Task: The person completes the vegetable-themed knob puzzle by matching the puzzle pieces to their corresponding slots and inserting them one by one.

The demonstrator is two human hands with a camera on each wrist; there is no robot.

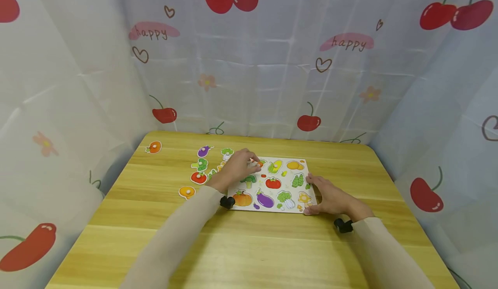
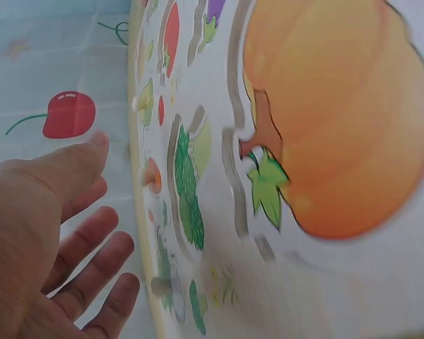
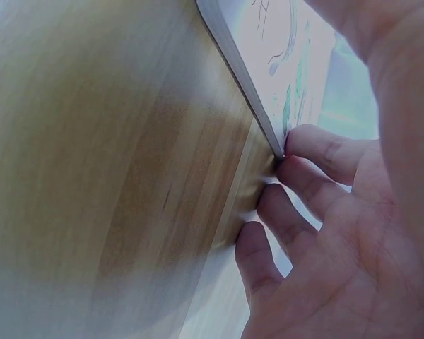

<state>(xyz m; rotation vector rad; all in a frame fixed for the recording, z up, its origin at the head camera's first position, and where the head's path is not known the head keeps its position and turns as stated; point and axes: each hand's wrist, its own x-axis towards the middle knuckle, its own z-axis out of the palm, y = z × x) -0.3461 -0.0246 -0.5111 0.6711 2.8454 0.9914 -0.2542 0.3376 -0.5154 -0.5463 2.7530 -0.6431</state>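
A white vegetable puzzle board lies on the table, with pictures of a pumpkin, a tomato and other vegetables. Above its far left part hovers my left hand, fingers loosely extended and nothing held in the left wrist view. Small wooden knobs stand up from the board near those fingers. My right hand holds the near right corner, thumb at the near edge and fingers along the right edge; in the right wrist view its fingertips touch the board's side.
Left of the board lie loose knobbed pieces: an eggplant, a broccoli, a tomato piece, a bok choy and an orange-yellow piece. A pumpkin piece lies at the far left corner. Cherry-printed curtains surround the table.
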